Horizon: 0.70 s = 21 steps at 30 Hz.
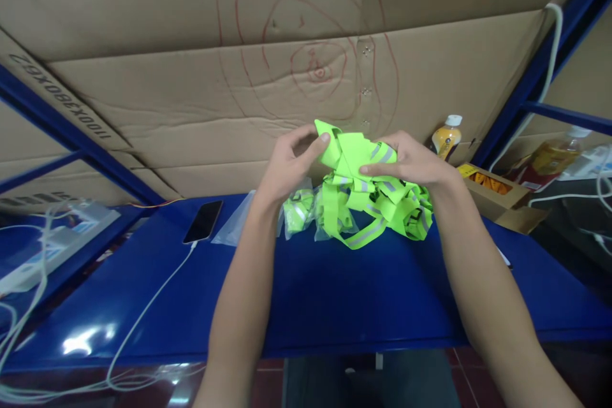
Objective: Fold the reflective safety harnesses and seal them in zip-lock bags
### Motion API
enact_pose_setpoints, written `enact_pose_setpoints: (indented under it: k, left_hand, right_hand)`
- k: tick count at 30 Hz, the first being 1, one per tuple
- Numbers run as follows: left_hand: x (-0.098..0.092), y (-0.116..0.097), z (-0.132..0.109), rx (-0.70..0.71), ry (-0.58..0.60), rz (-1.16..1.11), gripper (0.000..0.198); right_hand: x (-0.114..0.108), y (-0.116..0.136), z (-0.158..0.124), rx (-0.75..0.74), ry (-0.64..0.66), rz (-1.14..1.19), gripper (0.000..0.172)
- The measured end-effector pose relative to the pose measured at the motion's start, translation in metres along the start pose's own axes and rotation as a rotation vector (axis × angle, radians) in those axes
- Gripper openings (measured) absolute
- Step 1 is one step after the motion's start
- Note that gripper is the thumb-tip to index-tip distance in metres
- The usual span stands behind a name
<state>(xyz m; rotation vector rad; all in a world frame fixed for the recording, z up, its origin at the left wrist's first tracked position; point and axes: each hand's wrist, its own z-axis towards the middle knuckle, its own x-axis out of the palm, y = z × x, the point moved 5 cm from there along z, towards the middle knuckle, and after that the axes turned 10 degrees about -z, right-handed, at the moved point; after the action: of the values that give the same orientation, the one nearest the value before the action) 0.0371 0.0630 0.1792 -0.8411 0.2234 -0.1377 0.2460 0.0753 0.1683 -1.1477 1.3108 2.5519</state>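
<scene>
Both hands hold a bunch of neon-yellow reflective straps point(356, 156) above the blue table. My left hand point(299, 156) pinches a folded end at the upper left, thumb on top. My right hand point(406, 158) grips the middle and right of the bunch, its thumb pressed across the band. Grey reflective stripes run along the straps, and loops hang down toward the tabletop. Behind and below lies a pile of similar straps point(417, 220); where it parts from the held bunch I cannot tell. Clear plastic bags with neon-yellow straps inside point(299, 211) lie left of it.
A phone point(203, 222) with a white cable lies on the blue table point(354, 306). Power strips point(62, 245) stand at the left. On the right are a bottle point(447, 137) and an open carton point(495, 194) with orange packets. Cardboard point(167, 95) walls the back.
</scene>
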Motion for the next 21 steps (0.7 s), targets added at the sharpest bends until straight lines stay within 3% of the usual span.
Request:
enact_pose_setpoints:
  k: [6,9,12,17,21]
  left_hand:
    - [0.0,-0.004,-0.004,0.041,0.057,-0.147,0.027]
    - [-0.002,-0.017,-0.008,0.146,0.068,-0.25,0.023]
    - [0.002,-0.031,-0.011,0.193,0.162,-0.2,0.022]
    - [0.009,-0.026,-0.011,0.017,0.373,0.089,0.031]
    - [0.006,-0.002,-0.01,-0.175,0.466,-0.039,0.037]
  right_hand:
    - [0.011,0.0,0.0,-0.012,0.187,-0.01,0.037]
    - [0.014,-0.003,0.002,0.01,0.185,-0.004,0.038]
    - [0.016,-0.002,0.003,0.038,0.157,-0.004,0.038]
    - [0.024,0.007,0.005,-0.038,0.184,-0.151,0.044]
    - [0.037,0.012,0.007,-0.107,0.32,-0.164,0.033]
